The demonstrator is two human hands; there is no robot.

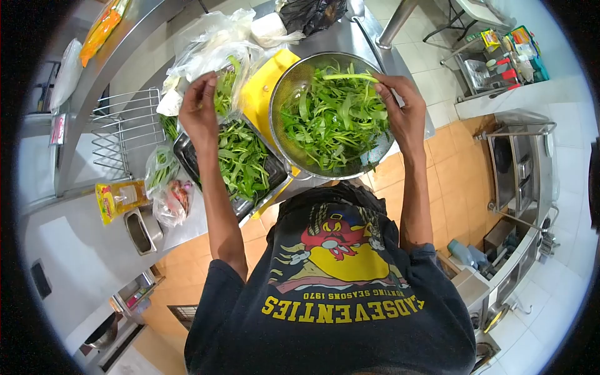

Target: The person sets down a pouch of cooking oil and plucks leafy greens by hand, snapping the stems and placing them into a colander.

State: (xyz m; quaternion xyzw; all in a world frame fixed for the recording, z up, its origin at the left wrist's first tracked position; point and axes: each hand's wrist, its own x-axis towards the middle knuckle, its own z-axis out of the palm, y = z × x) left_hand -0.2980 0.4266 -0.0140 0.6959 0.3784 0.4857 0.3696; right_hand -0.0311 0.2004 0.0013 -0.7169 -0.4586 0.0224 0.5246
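Observation:
My right hand (405,109) is at the right rim of a metal mesh strainer (273,119), its thumb and fingers pinched on the end of a pale green vegetable stem (351,77). Loose leafy greens (325,125) fill much of the strainer. My left hand (199,111) is raised over the upper left side of a dark tray (275,169), fingertips pressed together; what is between them, if anything, is too small to make out. More leafy greens (240,156) lie in that tray, and some stand beside the left fingers near a clear plastic bag.
A yellow cutting board (259,94) lies under the strainer and tray. Clear plastic bags (215,44) and a black bag (312,15) are at the back. To the left are a wire rack (128,128), a yellow packet (119,199) and a small metal container (142,232).

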